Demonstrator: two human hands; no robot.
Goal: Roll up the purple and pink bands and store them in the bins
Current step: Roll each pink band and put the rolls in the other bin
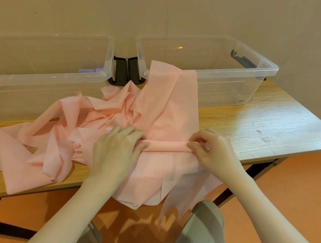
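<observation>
While roll is thin, left hand [117, 148] and right hand [214, 151] pinch pink band [168, 110] roll ends (keeps it even); clear bins [266, 68] beyond hands

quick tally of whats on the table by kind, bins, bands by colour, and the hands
clear bins: 2, left bin and right bin
pink bands: cannot be counted, one tangled pink pile, with a strip draped over the right bin's rim
purple rolls: 1, purple roll in the left bin
hands: 2, left hand and right hand, both on the pink roll
total: 5, plus the pile
</observation>
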